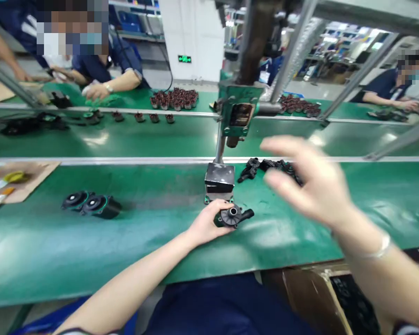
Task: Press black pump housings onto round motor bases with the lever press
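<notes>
My left hand is closed around a black pump housing with a round opening on top and a spout pointing right. It holds the part just in front of a small black metal block at the foot of a press. My right hand is raised over the table to the right, blurred, with thumb and fingers apart and nothing seen between them. Behind it lie several black plastic pump parts, partly hidden by the hand.
Two black round motor housings with green seal rings stand on the green table to the left. At far left, a brush lies on cardboard. A conveyor runs behind, carrying small parts. Co-workers sit beyond it.
</notes>
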A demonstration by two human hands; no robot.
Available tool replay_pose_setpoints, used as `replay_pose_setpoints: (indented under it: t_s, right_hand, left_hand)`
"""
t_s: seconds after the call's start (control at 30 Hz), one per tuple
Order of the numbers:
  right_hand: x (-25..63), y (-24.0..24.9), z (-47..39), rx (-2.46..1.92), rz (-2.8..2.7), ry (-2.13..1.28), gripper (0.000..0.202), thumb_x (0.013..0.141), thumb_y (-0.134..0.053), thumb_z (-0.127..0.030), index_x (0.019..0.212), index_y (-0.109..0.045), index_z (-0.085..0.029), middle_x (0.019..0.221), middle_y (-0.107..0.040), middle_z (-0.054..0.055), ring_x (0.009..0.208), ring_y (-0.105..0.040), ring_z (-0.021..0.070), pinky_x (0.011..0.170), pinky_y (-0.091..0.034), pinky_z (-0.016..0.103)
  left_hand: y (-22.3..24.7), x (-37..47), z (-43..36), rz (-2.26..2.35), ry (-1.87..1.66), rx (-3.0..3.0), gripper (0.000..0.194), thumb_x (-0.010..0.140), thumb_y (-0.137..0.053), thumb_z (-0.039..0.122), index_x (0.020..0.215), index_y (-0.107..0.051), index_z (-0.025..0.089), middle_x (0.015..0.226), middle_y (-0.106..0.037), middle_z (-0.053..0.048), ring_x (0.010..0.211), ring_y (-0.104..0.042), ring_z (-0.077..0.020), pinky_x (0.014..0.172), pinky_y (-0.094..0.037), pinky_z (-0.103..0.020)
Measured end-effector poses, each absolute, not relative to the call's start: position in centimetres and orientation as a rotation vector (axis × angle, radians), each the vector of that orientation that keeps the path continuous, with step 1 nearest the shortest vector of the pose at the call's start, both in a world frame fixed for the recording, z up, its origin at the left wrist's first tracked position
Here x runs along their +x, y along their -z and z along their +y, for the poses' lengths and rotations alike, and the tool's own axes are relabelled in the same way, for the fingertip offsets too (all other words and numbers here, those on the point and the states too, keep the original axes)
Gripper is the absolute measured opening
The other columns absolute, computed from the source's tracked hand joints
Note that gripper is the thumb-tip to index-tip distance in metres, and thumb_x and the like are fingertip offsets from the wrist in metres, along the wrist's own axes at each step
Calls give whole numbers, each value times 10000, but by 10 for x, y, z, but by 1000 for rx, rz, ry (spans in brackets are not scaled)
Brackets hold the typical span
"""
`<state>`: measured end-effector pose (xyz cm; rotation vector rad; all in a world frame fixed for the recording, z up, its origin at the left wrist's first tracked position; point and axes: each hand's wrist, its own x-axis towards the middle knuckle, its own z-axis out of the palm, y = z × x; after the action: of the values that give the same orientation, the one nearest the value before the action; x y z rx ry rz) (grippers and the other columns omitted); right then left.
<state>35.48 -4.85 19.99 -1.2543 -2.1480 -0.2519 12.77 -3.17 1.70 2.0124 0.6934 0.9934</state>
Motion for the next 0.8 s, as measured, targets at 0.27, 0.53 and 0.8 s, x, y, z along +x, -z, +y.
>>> replay_pose_setpoints:
  t_s: [0.27,0.53,0.8]
  right_hand:
    - [315,-29,-95,-1384,-2240,25,528,838,-594,-376,1296,-449,-160,1287,-524,60,1228,-494,108,1037,-499,304]
    - [298,-27,-99,-1409,-2075,46,509,815,-624,-264,1286,-455,-171,1251,-547,66,1180,-511,139,1003,-477,346]
    - [293,-19,-102,-1422,-2021,60,526,811,-618,-228,1305,-446,-181,1269,-539,73,1208,-505,159,1023,-465,378]
  left_hand:
    - [17,132,-31,558,-967,1964,563,712,-780,227,1202,-505,214,1276,-558,-139,1232,-530,-272,1050,-434,-440]
    - [17,138,-38,612,-1017,1858,498,719,-765,201,1165,-545,226,1189,-606,-101,1167,-558,-257,1013,-456,-416]
    - [22,136,-38,627,-1018,1890,481,769,-724,225,1210,-532,229,1226,-581,-110,1177,-547,-260,1015,-464,-418]
